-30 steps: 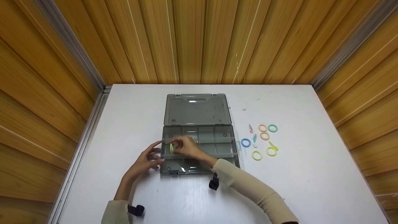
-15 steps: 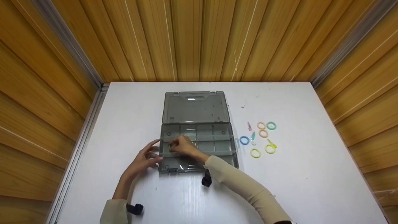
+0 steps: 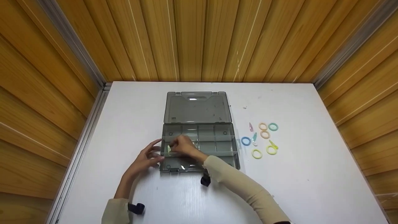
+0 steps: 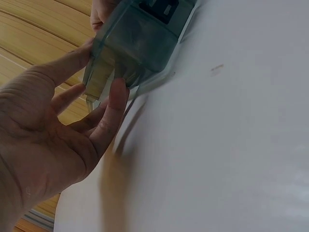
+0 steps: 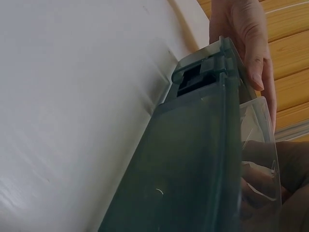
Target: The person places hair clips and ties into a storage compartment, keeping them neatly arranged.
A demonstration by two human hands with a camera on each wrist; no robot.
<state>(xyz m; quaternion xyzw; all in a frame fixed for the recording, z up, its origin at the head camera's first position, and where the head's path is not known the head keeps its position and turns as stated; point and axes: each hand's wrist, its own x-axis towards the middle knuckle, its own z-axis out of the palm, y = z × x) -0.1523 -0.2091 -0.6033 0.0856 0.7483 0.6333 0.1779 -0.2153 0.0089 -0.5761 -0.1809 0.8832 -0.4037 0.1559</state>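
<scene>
A smoke-grey divided storage box lies with its lid folded back. My right hand reaches into the left compartment of its middle row, fingers bent downward. Beside those fingertips a small pale yellow-green hair clip stands near the left wall; whether they still pinch it is hidden. My left hand touches the box's left end. The left wrist view shows its thumb and fingers, fairly straight, against the box wall. In the right wrist view, my right fingers show through a clear divider.
Right of the box lie loose hair ties, among them a blue one, a green one and a yellow one. Hair clips lie among them: pink, teal and yellow. Wood-pattern panels border the white table.
My right hand has gone lower into the left compartment with the yellow-green hair clip. The clip now sits farther left and lower, near the wall. My left hand has stayed at the box's end.
</scene>
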